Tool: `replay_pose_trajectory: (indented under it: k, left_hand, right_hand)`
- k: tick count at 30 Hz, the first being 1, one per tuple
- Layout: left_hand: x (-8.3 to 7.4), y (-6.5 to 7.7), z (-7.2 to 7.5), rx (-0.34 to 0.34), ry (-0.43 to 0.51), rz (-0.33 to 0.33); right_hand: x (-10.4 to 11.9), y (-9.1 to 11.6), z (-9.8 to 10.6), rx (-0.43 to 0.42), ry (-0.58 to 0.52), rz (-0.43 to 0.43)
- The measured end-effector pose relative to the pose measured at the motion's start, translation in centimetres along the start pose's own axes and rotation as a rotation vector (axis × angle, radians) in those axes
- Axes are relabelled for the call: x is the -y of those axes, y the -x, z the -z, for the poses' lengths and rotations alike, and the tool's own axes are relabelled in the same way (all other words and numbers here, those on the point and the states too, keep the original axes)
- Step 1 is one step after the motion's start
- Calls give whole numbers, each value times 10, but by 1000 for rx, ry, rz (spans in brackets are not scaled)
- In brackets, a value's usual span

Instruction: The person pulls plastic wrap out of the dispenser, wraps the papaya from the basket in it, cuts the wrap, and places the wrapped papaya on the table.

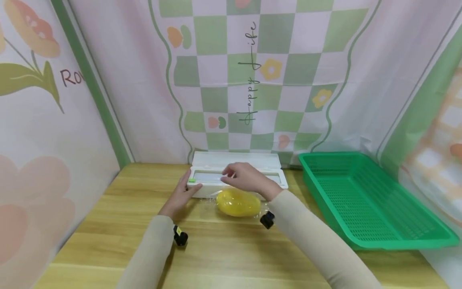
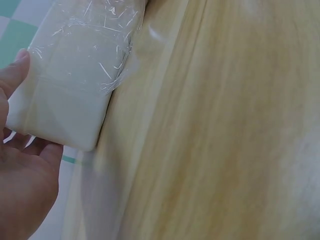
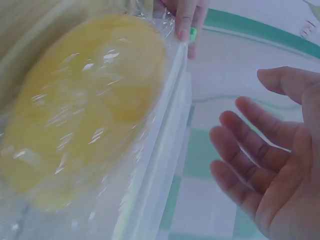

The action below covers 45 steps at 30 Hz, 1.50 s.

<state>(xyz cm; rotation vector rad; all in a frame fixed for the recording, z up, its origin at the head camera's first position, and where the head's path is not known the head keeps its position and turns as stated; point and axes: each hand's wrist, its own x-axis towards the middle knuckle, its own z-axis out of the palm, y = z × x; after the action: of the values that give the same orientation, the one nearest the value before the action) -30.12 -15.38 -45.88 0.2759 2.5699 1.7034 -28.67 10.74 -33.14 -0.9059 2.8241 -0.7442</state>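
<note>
A white cling film box [image 1: 238,189] lies with its lid [image 1: 234,160] raised, a green slider [image 1: 192,180] at its left end. My left hand [image 1: 180,195] grips that end, the thumb on the front edge and the fingers round the side; the left wrist view shows this hand [image 2: 25,175] at the box end [image 2: 65,110]. Over the open box, my right hand [image 1: 245,176] is held with loosely bent, spread fingers; the right wrist view shows this hand [image 3: 280,155] with nothing in it. A yellow, mango-shaped thing [image 1: 238,203] under clear film lies just in front of the box.
A green plastic basket [image 1: 346,237] stands at the right on the wooden table [image 1: 223,257]. Patterned cloth [image 1: 260,72] hangs right behind the box and along both sides. A loose edge of film [image 2: 105,55] overlaps the box front.
</note>
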Motion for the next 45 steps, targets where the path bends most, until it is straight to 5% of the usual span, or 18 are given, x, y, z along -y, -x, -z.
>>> replay_pose_trajectory:
  k: [7, 13, 20, 32, 45]
  left_hand:
    - [6, -1, 3, 2, 19, -14]
    - [3, 0, 4, 15, -19, -43]
    - [0, 1, 4, 43, -19, -68]
    - [-4, 1, 2, 35, -13, -96]
    - [2, 0, -1, 16, -17, -101]
  right_hand:
    - [27, -51, -12, 123, 75, 28]
    - [34, -72, -31, 178, 97, -44]
    - [41, -80, -51, 150, 127, -132]
    - [44, -88, -72, -16, 431, -105]
    - [45, -88, -74, 60, 595, -127]
